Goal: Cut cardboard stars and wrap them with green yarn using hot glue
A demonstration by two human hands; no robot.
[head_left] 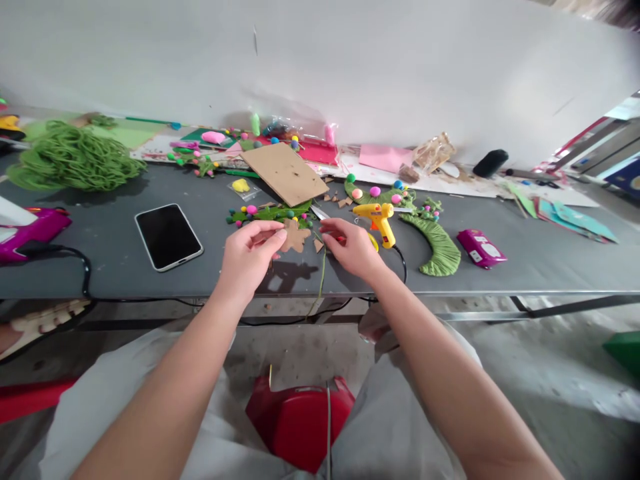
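Note:
My left hand (250, 257) pinches a small brown cardboard cutout (296, 236) with a wavy edge, held above the table's front part. To its right, my right hand (353, 248) has its thumb and fingertips close together near a thin green strand (323, 273) that hangs over the table edge; what they hold, if anything, is too small to name. Scissors with pointed blades (319, 213) lie partly hidden behind my right hand. Just beyond that hand is a yellow glue gun (377, 219). Small cardboard scraps (319, 245) lie between my hands.
A phone (169, 237) and a heap of green yarn (75, 159) are at the left. Behind my hands lies a cardboard sheet (286, 173). A green wrapped crescent (440, 248) and a purple packet (481, 249) are at the right. Black cables run along the table's front edge.

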